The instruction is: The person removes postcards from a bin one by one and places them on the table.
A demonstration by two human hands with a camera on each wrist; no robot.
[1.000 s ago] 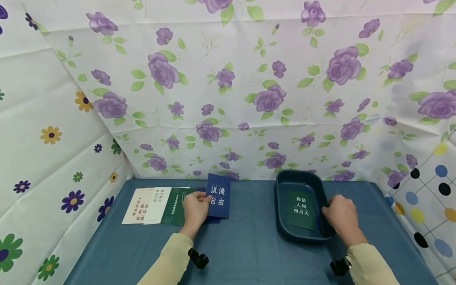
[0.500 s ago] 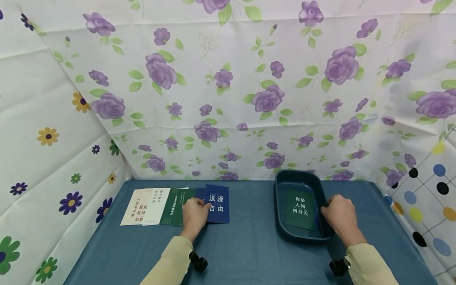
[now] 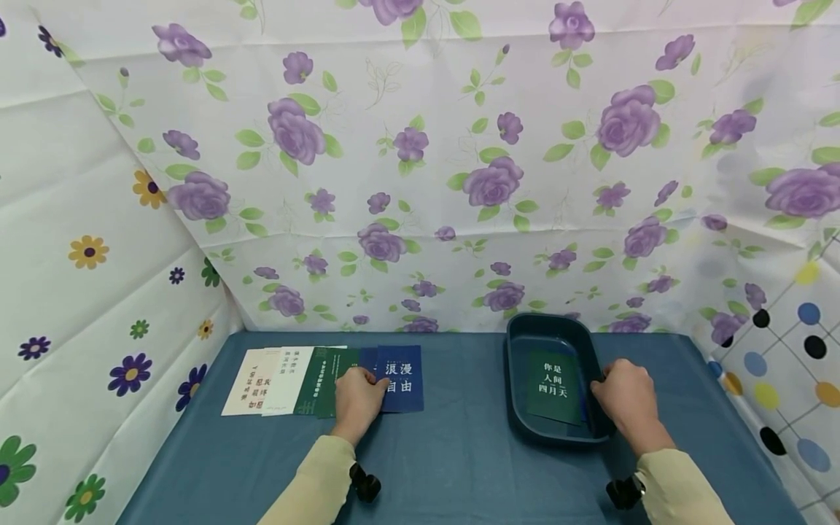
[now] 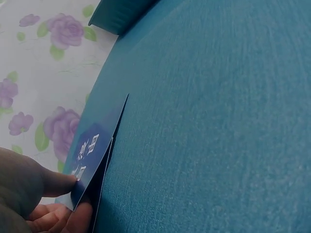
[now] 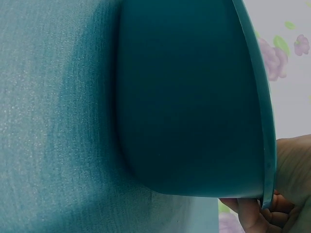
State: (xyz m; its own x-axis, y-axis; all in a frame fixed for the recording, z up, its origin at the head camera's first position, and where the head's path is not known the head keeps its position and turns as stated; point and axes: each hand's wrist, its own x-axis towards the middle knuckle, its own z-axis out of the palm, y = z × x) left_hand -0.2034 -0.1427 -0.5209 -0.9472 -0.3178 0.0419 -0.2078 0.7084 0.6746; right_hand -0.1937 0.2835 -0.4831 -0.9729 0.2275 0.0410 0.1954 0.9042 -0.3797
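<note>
My left hand (image 3: 357,402) pinches a dark blue card (image 3: 404,378) with white characters at the right end of an overlapping row of cards. In the left wrist view, the thumb lies on top of the blue card (image 4: 99,143) and fingers are under its edge, with another card edge below. Cream (image 3: 244,390), white (image 3: 281,394) and green (image 3: 310,394) cards make up the row's left part; my hand partly hides a second blue card (image 3: 369,355). My right hand (image 3: 626,397) grips the right rim of a dark teal tray (image 3: 558,440). Inside it lies a green card (image 3: 553,403) with white characters.
A blue cloth covers the table (image 3: 459,467). Behind it rises a white curtain (image 3: 446,284) with purple roses, and patterned sheets hang at both sides. Each wrist wears a black camera mount (image 3: 364,483).
The blue card in my left hand has come down from a raised tilt to lie low at the row's right end. My right hand and the tray have stayed in place.
</note>
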